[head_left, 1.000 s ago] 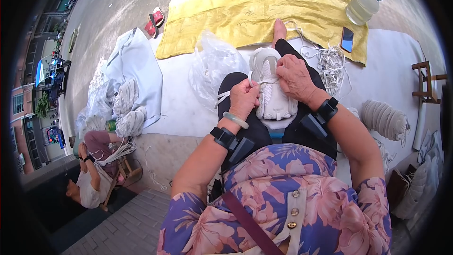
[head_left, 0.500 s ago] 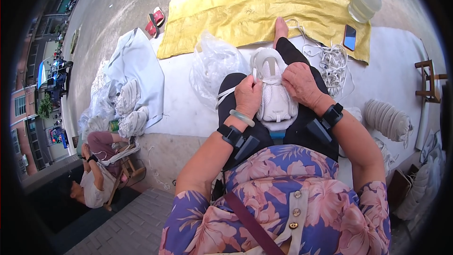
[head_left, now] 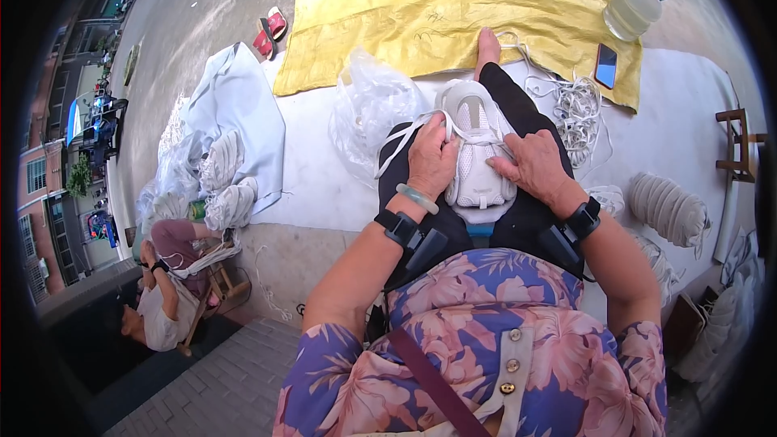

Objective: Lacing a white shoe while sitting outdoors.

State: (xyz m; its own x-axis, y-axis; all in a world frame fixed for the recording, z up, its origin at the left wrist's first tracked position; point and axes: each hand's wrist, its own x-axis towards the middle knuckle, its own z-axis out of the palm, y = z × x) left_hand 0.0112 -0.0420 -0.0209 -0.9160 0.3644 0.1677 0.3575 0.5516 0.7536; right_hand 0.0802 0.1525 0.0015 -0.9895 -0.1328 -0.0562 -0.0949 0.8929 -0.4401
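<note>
A white sneaker (head_left: 484,180) rests on my lap between my thighs, heel end toward me and mesh upper facing up. My left hand (head_left: 433,160) is closed at the shoe's left side, pinching a flat white shoelace (head_left: 409,131) that loops out over my left thigh. On the right side, my right hand (head_left: 541,166) has its thumb and forefinger closed around lace where it crosses the shoe's opening. The lace tip under my right fingers is hidden.
A tangled pile of white laces (head_left: 579,117) lies right of my leg, near a phone (head_left: 605,66) on a yellow sheet (head_left: 364,24). Stacked shoe uppers (head_left: 668,202) sit at right, more bundles (head_left: 222,162) at left. A clear plastic bag (head_left: 372,113) and a water jug (head_left: 633,10) stand farther out. Another person (head_left: 166,299) sits lower left.
Lace now spans the shoe between my hands. My right hand has shifted slightly right and down, its fingers turned inward; my left has risen with the lace looping up.
</note>
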